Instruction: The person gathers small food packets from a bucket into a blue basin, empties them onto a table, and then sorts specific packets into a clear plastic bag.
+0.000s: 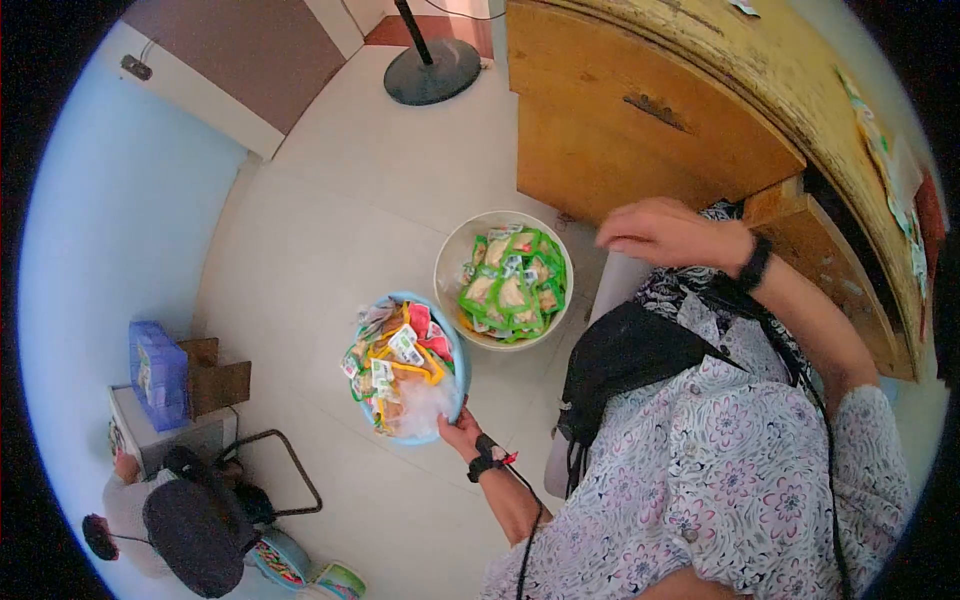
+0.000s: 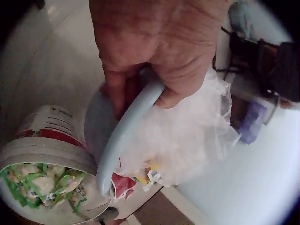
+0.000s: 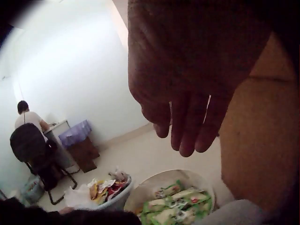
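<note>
My left hand [image 1: 462,436] grips the rim of a light blue basin [image 1: 462,375]; in the left wrist view the hand [image 2: 157,51] has its fingers and thumb curled round the basin's rim [image 2: 123,129]. Colourful packets [image 1: 403,347] and a clear plastic bag [image 1: 418,405] lie in the basin. Beside it stands a white bucket [image 1: 449,312] of green-edged packets [image 1: 510,285]. Holding nothing, my right hand [image 1: 660,232] is in the air to the right of the bucket; the right wrist view shows that hand [image 3: 187,79] with fingers extended above the bucket's packets [image 3: 180,206].
A wooden desk [image 1: 640,110] stands at the upper right, and a fan's round base [image 1: 432,72] on the floor beyond. At the lower left a person [image 1: 140,510] sits on a black chair [image 1: 200,535] near a small table with a purple box [image 1: 157,375].
</note>
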The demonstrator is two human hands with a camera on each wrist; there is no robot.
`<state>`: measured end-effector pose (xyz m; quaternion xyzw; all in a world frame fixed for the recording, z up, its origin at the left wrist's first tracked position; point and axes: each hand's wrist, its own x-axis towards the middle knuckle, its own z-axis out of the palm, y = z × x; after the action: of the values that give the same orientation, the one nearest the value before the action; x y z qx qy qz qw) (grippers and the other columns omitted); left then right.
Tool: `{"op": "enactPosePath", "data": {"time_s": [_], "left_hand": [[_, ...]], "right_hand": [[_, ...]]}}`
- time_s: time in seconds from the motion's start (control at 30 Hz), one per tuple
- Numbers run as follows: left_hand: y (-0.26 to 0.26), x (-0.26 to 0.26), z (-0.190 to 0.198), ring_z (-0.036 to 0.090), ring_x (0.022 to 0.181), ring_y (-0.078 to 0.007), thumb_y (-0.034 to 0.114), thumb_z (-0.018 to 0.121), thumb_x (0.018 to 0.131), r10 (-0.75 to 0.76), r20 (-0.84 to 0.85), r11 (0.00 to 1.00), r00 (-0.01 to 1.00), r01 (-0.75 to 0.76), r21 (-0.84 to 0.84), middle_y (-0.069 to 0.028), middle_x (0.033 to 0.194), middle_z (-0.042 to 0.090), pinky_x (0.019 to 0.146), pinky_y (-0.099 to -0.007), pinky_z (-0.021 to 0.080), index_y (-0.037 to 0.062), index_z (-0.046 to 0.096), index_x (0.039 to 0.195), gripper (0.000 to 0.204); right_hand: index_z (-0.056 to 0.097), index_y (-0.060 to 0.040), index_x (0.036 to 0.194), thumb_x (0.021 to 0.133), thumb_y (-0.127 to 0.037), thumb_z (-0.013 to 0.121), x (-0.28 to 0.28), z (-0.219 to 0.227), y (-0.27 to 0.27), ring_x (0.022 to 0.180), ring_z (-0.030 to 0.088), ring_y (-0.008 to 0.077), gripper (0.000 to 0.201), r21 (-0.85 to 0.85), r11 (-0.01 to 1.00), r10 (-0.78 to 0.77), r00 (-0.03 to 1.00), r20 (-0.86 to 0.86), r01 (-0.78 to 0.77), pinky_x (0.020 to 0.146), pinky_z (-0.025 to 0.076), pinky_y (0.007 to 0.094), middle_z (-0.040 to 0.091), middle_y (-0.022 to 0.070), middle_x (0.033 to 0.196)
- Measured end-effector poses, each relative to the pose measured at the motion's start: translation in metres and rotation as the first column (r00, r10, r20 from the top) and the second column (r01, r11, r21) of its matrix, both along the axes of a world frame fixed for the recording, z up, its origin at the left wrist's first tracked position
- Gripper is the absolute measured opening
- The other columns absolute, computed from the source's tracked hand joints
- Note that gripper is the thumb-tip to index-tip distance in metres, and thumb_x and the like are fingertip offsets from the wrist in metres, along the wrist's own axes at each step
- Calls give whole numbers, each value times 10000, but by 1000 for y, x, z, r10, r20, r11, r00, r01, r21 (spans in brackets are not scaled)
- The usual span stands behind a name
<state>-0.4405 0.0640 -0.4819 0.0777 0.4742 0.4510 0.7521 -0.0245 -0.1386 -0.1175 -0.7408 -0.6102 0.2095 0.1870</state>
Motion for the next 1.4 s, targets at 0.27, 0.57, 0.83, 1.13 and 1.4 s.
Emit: {"op": "enactPosePath", "data": {"time_s": [0.27, 0.57, 0.83, 1.13, 1.4], "left_hand": [[-11, -14, 108, 576, 1243, -361, 150, 477, 983, -62, -79, 993, 995, 69, 95, -238, 1387, 543, 1040, -466, 523, -93, 426, 1402, 487], [-29, 1, 240, 505, 1333, -341, 83, 518, 946, -263, -285, 951, 922, 297, 83, -211, 1463, 476, 1121, -485, 455, -66, 379, 1446, 540], [-30, 52, 298, 552, 1276, -282, 199, 572, 961, -383, -262, 919, 886, 393, -17, -164, 1420, 526, 1042, -444, 499, 2, 411, 1470, 569], [-6, 52, 289, 558, 1245, -252, 234, 567, 984, -404, -601, 759, 689, 619, 200, -158, 1387, 553, 1012, -425, 497, -12, 467, 1439, 526], [8, 36, 297, 589, 1214, -282, 250, 535, 1005, 5, -763, 677, 646, 559, 478, -185, 1380, 559, 1004, -424, 511, -38, 469, 1431, 518]], "right_hand": [[707, 15, 847, 931, -446, 599, -27, -145, 145, 769, 679, 334, 480, -133, 983, -156, 959, -239, 127, 743, 529, 459, 684, 215, 770], [371, -28, 1512, 872, -781, 516, -74, -158, 143, 1272, 540, 363, 999, -455, 887, -384, 669, -637, 75, 1003, 494, 393, 461, 275, 1468], [320, -69, 1545, 856, -23, 691, -37, -132, 120, 1253, 554, 179, 783, -203, 915, -317, 311, -896, 348, 1035, 476, 328, 554, 112, 1420], [432, -51, 1483, 806, 41, 687, -22, -43, 95, 1120, 630, 164, 729, -164, 861, -301, 222, -927, 482, 925, 551, 324, 660, 95, 1265], [470, -15, 1447, 805, 36, 669, -29, -3, 94, 1114, 625, 153, 673, 84, 873, -116, 372, -921, 481, 935, 531, 312, 652, 118, 1278]]}}
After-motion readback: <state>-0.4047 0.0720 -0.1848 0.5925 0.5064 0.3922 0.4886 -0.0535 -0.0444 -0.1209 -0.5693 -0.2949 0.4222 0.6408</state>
